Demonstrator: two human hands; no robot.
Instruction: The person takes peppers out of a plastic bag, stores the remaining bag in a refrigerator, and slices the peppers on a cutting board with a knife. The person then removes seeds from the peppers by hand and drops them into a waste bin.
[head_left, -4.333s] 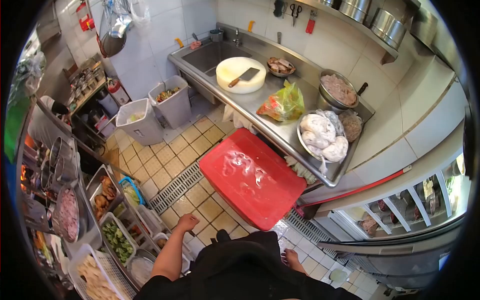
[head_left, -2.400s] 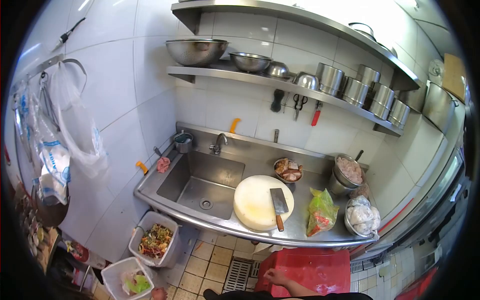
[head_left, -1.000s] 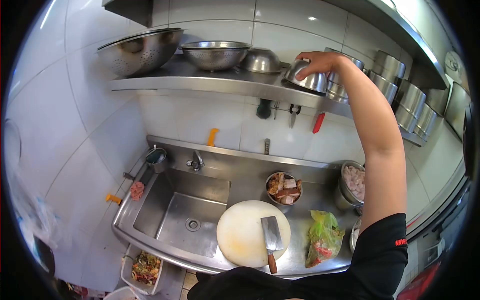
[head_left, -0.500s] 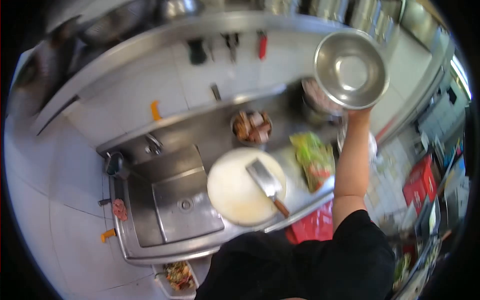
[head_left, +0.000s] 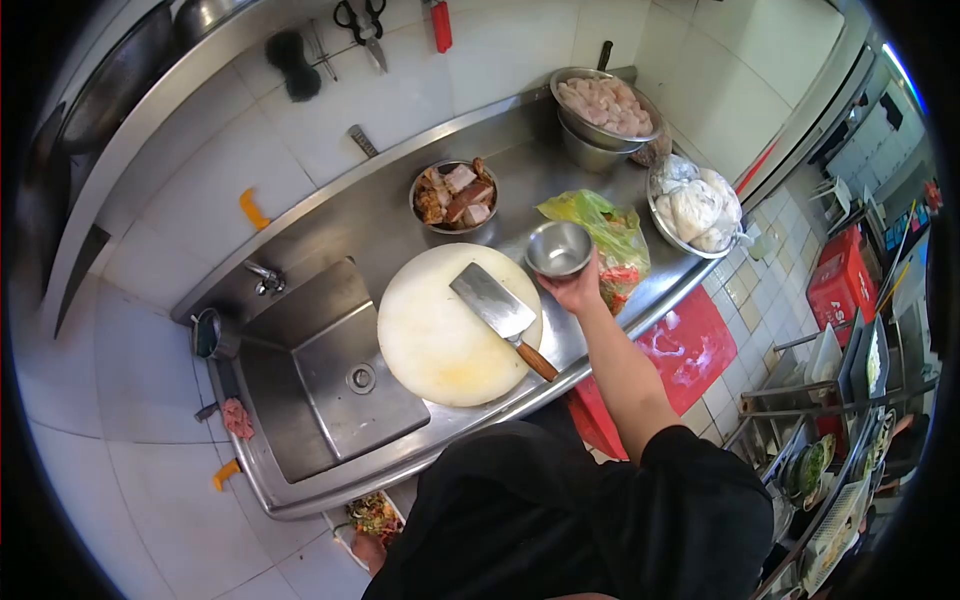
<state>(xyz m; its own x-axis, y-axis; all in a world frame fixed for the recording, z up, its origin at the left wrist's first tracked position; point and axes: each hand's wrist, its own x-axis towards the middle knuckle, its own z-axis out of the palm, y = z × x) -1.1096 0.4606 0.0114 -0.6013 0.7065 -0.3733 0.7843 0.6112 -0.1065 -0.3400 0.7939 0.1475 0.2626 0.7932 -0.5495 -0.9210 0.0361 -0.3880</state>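
Observation:
My right hand (head_left: pixel 574 288) grips a small steel bowl (head_left: pixel 559 249) from below and its near side, above the counter beside the cutting board. The bowl looks empty and tips slightly toward the camera. A cleaver (head_left: pixel 492 300) with a wooden handle lies across the round white cutting board (head_left: pixel 420 335), untouched. Just behind my right hand is a green plastic bag (head_left: pixel 622 235) with food in it. Low at the left of my body, a skin-toned shape that seems to be my left hand (head_left: pixel 369 549) shows partly over a scrap container (head_left: pixel 345 535); its fingers are hidden.
Behind the board stands a bowl of cooked meat chunks (head_left: pixel 455 195). Farther right are a bowl of pale raw meat (head_left: pixel 605 105) and a bowl with white bags (head_left: pixel 697 210). A sink (head_left: pixel 360 430) lies left. Scissors (head_left: pixel 365 35) hang on the wall.
My right hand has come down from the shelf at upper right to beside the cutting board, bringing the steel bowl with it. A skin-toned shape has appeared at the scrap container.

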